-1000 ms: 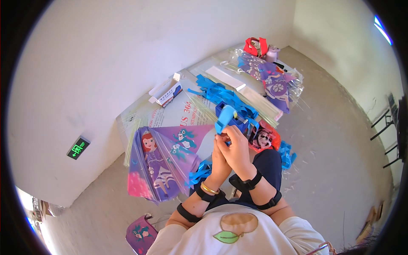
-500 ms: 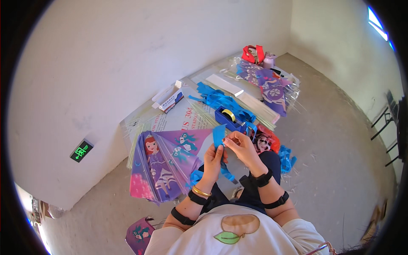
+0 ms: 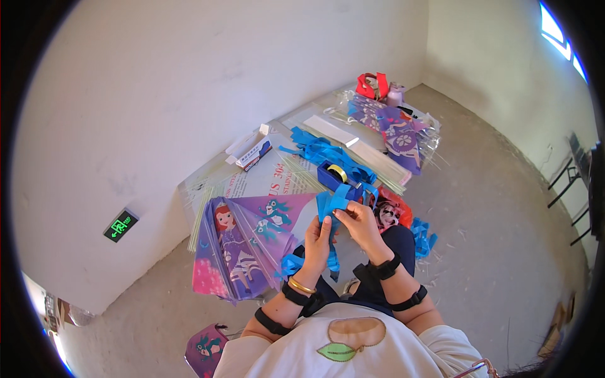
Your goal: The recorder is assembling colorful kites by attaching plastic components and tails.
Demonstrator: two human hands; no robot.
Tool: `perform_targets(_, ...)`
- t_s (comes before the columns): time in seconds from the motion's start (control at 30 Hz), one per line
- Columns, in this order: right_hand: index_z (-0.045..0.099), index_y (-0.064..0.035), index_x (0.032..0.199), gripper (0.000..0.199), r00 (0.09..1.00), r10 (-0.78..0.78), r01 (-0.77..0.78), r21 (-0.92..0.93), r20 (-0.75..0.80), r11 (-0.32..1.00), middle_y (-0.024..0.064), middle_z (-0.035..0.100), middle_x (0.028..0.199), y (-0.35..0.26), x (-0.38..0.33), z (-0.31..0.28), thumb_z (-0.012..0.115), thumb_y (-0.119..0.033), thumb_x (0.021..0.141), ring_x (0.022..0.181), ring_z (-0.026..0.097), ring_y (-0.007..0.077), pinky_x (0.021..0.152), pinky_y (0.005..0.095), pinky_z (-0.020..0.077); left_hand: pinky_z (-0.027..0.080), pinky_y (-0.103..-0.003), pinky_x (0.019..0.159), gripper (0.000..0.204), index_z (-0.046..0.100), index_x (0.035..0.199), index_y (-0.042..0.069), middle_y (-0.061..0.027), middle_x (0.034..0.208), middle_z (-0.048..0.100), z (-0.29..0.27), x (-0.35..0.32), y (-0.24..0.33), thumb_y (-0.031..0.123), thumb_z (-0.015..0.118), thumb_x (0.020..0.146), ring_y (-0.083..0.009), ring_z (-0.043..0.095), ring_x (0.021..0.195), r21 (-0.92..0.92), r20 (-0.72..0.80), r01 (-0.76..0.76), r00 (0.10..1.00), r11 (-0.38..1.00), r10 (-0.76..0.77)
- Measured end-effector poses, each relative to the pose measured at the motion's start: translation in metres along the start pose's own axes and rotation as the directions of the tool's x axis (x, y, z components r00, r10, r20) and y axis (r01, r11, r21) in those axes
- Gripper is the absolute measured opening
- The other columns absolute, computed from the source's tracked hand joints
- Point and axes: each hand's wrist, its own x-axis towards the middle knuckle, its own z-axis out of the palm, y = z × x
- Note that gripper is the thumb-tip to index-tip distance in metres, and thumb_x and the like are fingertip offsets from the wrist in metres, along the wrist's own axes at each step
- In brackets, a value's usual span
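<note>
My left hand (image 3: 317,238) pinches a blue fabric ribbon (image 3: 324,205), thumb on top. Close beside it, my right hand (image 3: 359,228) grips another part of the same ribbon, which bends over between the two hands. A tail of blue ribbon hangs below my left fingers. To the left lies a stack of purple and pink printed kites (image 3: 252,242) with a cartoon figure; its pointed right end reaches toward the ribbon. Just beyond my hands stands a blue tape dispenser (image 3: 328,177) with a yellowish roll of tape.
Blue ribbons (image 3: 328,151) are heaped on the low table (image 3: 252,183), near thin clear rods (image 3: 381,165) and an opened white-and-blue box (image 3: 252,151). More printed kites (image 3: 400,135), a red bag (image 3: 372,85) and a bottle (image 3: 395,94) are at the far end. A red bag (image 3: 394,211) sits right of my hands.
My right hand has brought a stretch of ribbon up and over, so it now folds across near the left fingers. The left hand keeps its hold almost in place.
</note>
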Motion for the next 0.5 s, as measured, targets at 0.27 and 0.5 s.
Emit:
perform_targets(0.27, 0.068, -0.0019, 0.102, 0.02, 0.955, 0.295, -0.296, 0.099, 0.019, 0.95, -0.001, 0.064, 0.088, 0.031, 0.011, 0.002, 0.059, -0.017, 0.093, 0.078, 0.054, 0.0042, 0.066, 0.0201, 0.0407, 0.046, -0.023, 0.064, 0.031, 0.059, 0.107, 0.005, -0.0014, 0.086, 0.062, -0.029, 0.018, -0.032, 0.033, 0.049, 0.098, -0.0075, 0.055, 0.072, -0.043, -0.138, 0.039, 0.989, 0.998, -0.045)
perform_targets(0.5, 0.065, -0.0062, 0.101, 0.018, 0.836, 0.546, -0.5, 0.329, -0.058, 0.801, -0.001, 0.064, 0.088, 0.128, 0.025, -0.023, 0.063, -0.021, 0.091, 0.081, 0.057, 0.0057, 0.067, 0.0214, 0.0415, 0.051, -0.031, 0.073, 0.029, 0.056, 0.115, 0.001, -0.0063, 0.087, 0.061, -0.09, 0.046, -0.086, 0.023, 0.043, 0.1, -0.0151, 0.058, 0.074, -0.41, -0.261, 0.292, 0.87, 0.864, -0.418)
